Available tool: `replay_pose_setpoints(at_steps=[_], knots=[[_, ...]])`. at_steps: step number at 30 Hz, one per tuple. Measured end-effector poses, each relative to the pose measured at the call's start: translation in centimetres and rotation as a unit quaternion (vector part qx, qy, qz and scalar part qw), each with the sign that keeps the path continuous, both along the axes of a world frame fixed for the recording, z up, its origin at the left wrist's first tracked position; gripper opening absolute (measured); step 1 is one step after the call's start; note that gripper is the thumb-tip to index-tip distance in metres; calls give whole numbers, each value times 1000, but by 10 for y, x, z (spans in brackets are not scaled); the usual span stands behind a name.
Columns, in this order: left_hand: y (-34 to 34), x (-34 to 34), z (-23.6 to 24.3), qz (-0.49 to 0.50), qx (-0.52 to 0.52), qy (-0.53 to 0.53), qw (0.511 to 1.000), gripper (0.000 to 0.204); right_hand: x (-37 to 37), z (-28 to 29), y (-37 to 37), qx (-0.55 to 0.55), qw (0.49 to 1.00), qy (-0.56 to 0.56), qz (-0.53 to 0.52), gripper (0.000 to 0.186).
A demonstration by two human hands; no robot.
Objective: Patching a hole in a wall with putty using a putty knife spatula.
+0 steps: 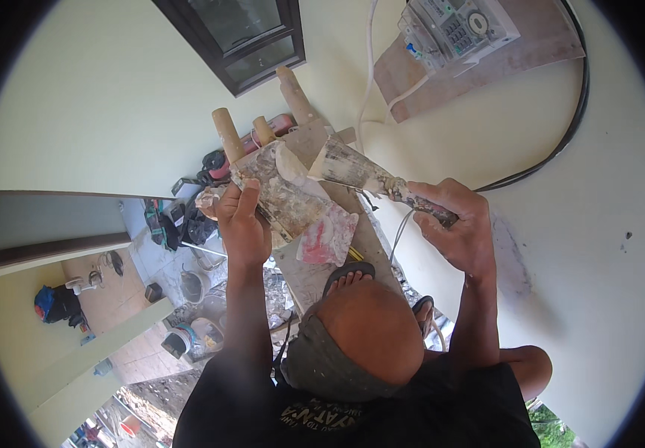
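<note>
My right hand [457, 224] is closed round the worn, putty-crusted handle of a wide putty knife [348, 166]. Its blade points left, over the far right part of a stained flat board [289, 198]. That board's left edge is gripped by my left hand [244, 220], with the thumb on top. A lump of whitish putty [290, 166] lies along the board's far side. At its near right corner shows a pale flat piece with a red stain [327, 235]; whether it is joined to the board I cannot tell.
My sandalled foot [348, 276] rests on a raised plank [296, 272], with wooden posts [227, 133] at its far end. An electricity meter [460, 30] and black cables [561, 142] are on the right wall. A dark-framed window [244, 37] is ahead. Buckets [191, 286] stand below left.
</note>
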State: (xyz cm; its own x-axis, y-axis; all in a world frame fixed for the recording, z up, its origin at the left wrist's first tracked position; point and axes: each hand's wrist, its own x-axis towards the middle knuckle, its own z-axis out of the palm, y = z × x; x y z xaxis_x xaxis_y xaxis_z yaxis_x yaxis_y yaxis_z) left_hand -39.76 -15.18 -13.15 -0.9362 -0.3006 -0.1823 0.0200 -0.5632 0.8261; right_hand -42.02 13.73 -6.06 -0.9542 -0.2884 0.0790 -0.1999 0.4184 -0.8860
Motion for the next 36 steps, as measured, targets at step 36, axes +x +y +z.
replay_pose_setpoints(at_steps=[36], knots=[[164,-64,31,-286,129,34,949,33,87,213,111,556,644,393,-348,49]])
